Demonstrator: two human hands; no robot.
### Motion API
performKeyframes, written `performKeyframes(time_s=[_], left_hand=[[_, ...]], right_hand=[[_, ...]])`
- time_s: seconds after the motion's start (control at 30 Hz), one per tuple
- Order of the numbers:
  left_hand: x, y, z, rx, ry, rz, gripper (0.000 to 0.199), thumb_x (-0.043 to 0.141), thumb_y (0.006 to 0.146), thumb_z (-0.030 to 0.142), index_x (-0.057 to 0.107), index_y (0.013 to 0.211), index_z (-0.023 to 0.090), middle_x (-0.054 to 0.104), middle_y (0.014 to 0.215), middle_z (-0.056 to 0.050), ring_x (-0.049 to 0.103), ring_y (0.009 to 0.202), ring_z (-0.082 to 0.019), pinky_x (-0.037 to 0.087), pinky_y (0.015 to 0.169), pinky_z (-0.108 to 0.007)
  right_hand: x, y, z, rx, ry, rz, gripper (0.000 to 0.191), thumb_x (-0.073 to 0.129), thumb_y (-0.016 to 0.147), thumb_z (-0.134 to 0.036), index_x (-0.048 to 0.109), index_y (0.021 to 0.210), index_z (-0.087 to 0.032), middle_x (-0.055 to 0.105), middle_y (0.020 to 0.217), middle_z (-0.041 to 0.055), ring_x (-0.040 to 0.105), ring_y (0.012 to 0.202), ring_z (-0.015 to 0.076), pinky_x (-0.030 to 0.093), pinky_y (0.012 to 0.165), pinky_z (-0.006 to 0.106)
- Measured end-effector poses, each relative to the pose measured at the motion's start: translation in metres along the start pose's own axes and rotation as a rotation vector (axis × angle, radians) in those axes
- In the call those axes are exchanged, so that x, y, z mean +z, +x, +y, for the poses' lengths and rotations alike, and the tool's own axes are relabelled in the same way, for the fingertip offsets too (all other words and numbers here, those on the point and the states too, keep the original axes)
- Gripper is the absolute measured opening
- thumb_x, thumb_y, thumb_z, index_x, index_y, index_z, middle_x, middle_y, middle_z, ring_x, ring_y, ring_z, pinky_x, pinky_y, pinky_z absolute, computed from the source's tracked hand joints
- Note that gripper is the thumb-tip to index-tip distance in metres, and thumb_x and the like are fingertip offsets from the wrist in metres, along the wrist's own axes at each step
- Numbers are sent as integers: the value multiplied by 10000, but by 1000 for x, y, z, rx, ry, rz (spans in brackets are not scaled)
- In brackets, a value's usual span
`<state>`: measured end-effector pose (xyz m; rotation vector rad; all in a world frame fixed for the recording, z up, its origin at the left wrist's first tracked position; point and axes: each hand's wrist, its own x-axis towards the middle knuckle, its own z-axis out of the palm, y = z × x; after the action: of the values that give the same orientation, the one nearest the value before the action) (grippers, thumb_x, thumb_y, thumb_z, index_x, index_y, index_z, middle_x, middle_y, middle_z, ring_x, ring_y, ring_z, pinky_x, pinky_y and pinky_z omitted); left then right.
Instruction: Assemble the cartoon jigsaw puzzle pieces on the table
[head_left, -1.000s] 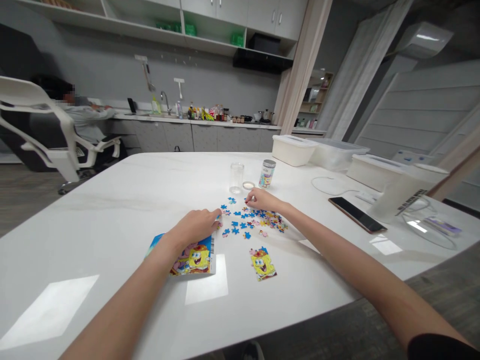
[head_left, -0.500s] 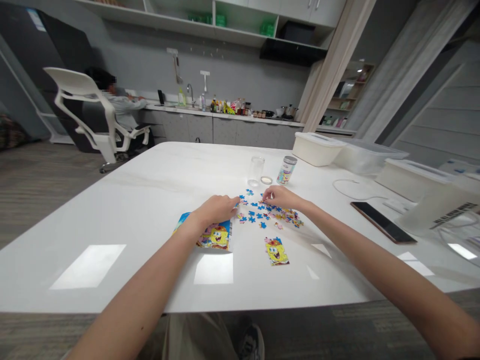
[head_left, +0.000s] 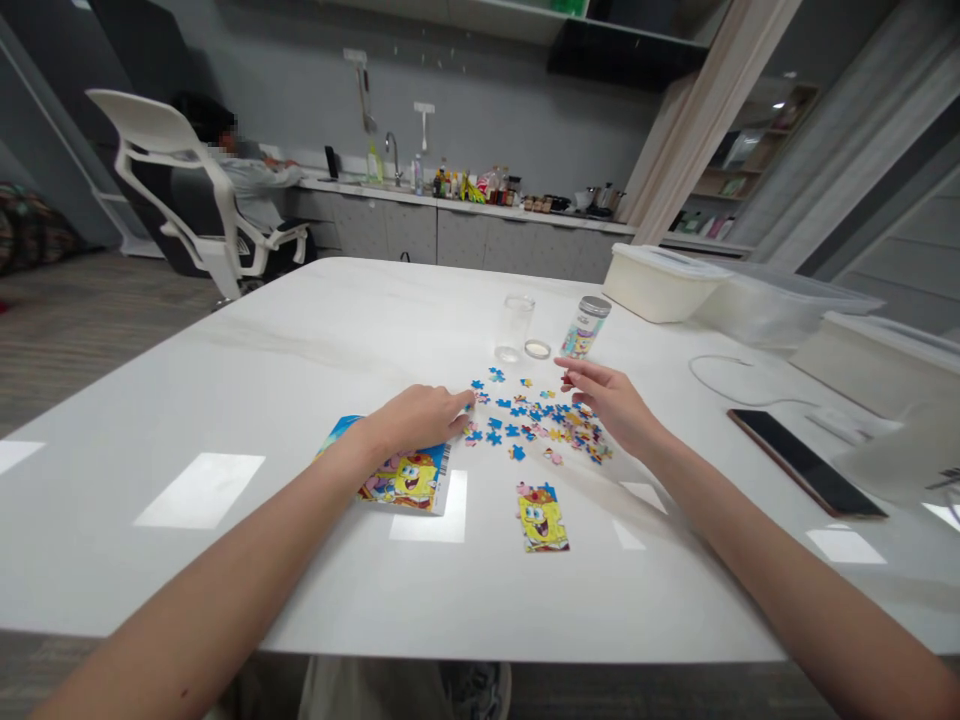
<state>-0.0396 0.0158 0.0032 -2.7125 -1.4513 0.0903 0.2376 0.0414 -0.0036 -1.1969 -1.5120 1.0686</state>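
Observation:
Loose jigsaw puzzle pieces, mostly blue, lie scattered on the white table. A joined block of pieces with a yellow cartoon face sits nearer to me. My left hand lies over the picture sheet, covering part of it; its index fingertip is at the left edge of the pieces, thumb apart. Above the right side of the pieces is my right hand, with a small dark red puzzle piece between thumb and fingers. The index finger points forward.
Behind the pieces stand a clear jar, a round lid and a printed canister. To the right are a phone, a white cable and storage boxes. A person sits by the far counter, behind a white chair.
My right hand has moved right and lifted off the pieces, with a dark red piece now showing at its fingers. My left hand stays over the sheet. The view has tilted down slightly.

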Motion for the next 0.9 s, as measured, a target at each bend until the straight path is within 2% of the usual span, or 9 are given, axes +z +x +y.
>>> performKeyframes(time_s=[0.13, 0.3, 0.47, 0.6, 0.77, 0.9], left_hand=[[-5, -2, 8, 5, 8, -40, 392, 349, 944, 397, 502, 1251, 207, 683, 801, -94, 649, 719, -217, 424, 670, -318], [-7, -3, 12, 18, 16, -17, 420, 329, 949, 405, 474, 1287, 203, 684, 774, -80, 644, 684, -205, 432, 677, -315], [-10, -4, 11, 72, 6, -32, 492, 301, 940, 559, 540, 1185, 206, 651, 668, -48, 616, 619, -194, 417, 644, -300], [-13, -4, 10, 108, 36, -44, 501, 302, 930, 592, 543, 1164, 219, 643, 656, -38, 601, 593, -185, 399, 614, -286], [-12, -3, 9, 110, 69, -61, 449, 248, 968, 501, 538, 1144, 208, 655, 669, -47, 595, 578, -179, 403, 625, -292], [-6, 0, 5, 110, 73, -64, 426, 241, 974, 481, 527, 1111, 196, 653, 661, -42, 599, 575, -173, 397, 613, -283]], right_hand=[[4, -1, -4, 32, 110, 48, 448, 732, 669, -432, 608, 1038, -209, 683, 920, 52, 649, 856, 183, 464, 664, 277], [6, 0, -7, 42, 134, 17, 476, 761, 626, -382, 580, 1026, -199, 712, 1012, 94, 658, 883, 207, 460, 666, 292], [0, 6, -8, 10, 150, 90, 434, 727, 656, -344, 605, 1046, -198, 717, 1041, 91, 650, 868, 189, 420, 618, 267], [-10, 14, -1, -1, 132, 142, 430, 714, 648, -342, 612, 1039, -196, 712, 1026, 83, 642, 866, 181, 417, 613, 256], [-27, 22, 9, -19, 43, 202, 386, 722, 616, -338, 602, 954, -197, 667, 942, 44, 630, 821, 167, 439, 620, 258], [-32, 23, 15, -21, 9, 214, 355, 727, 609, -297, 586, 916, -186, 646, 853, 23, 621, 754, 153, 461, 642, 276]])
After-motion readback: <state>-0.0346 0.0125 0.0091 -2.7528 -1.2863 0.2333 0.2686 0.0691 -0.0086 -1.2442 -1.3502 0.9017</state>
